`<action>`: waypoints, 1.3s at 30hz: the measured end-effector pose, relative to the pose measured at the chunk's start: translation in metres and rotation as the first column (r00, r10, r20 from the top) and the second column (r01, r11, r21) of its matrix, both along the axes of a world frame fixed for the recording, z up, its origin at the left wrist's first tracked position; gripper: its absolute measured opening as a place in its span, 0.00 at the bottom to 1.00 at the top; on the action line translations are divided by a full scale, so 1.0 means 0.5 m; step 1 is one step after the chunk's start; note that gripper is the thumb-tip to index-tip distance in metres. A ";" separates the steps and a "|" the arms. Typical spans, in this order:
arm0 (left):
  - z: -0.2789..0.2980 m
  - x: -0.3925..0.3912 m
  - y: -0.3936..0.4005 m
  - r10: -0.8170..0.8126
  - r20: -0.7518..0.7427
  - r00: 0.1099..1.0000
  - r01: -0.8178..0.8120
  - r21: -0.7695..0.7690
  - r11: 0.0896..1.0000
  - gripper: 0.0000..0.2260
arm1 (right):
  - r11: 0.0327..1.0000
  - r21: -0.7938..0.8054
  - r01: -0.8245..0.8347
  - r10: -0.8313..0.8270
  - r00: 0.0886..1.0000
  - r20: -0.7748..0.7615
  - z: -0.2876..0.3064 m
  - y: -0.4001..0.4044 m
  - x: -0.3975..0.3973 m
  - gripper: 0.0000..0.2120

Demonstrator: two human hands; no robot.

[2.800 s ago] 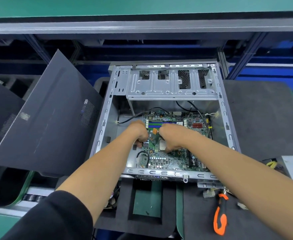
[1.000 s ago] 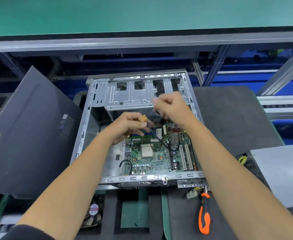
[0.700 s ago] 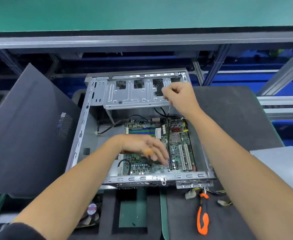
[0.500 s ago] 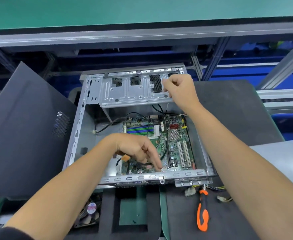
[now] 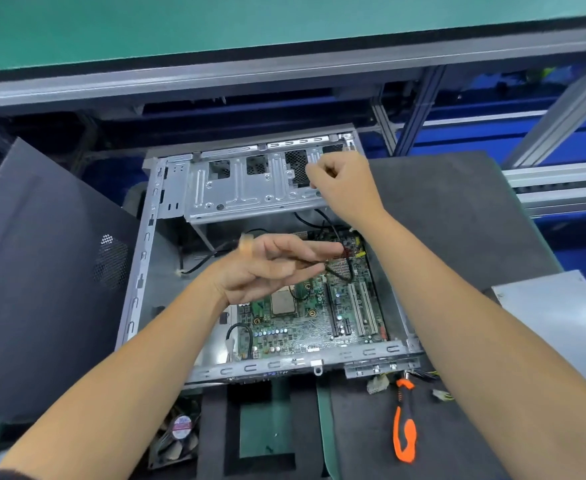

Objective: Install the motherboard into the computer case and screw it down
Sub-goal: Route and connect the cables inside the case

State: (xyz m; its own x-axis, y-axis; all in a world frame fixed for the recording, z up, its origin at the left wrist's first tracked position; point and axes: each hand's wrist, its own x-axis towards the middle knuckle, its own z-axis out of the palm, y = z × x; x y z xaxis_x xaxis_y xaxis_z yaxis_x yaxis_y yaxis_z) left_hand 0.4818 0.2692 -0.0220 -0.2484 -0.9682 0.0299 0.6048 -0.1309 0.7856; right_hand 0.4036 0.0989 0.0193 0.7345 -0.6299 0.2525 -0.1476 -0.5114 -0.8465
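The flat green motherboard [image 5: 305, 313] looks stiff but fragile; grip edges. Above it, left hand [image 5: 267, 268] pinches black cable [image 5: 333, 268]; right hand [image 5: 343, 188], whether holding anything: cannot tell.

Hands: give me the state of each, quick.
Left hand: fingers extended over the motherboard, pinching a black cable.
Right hand: curled at the drive cage; contents cannot be told.

Dark foam-padded bench [image 5: 457, 209], open computer case [image 5: 135, 271] on it; orange-handled pliers [image 5: 404, 427] near front edge, grey panel [image 5: 558, 327] at right, fan [image 5: 177, 434] at front-left
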 end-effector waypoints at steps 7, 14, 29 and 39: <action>-0.025 -0.020 -0.025 0.133 0.695 0.707 -0.380 0.215 0.900 0.12 | 0.995 0.039 0.089 -0.093 0.992 0.090 0.002 -0.006 -0.001 0.19; -0.028 -0.021 -0.056 0.052 0.998 -0.018 -0.343 -0.056 0.938 0.09 | 0.981 0.115 0.159 -0.175 0.973 0.152 0.001 -0.014 0.002 0.18; -0.076 -0.042 -0.184 -0.069 0.982 -0.175 -0.222 0.029 0.975 0.15 | 0.931 0.341 0.134 -0.208 0.959 0.191 -0.008 -0.033 0.007 0.17; -0.053 -0.072 -0.176 -0.079 0.995 -0.068 0.058 0.083 0.995 0.14 | 0.918 0.372 0.135 -0.217 0.958 0.188 -0.004 -0.037 0.008 0.16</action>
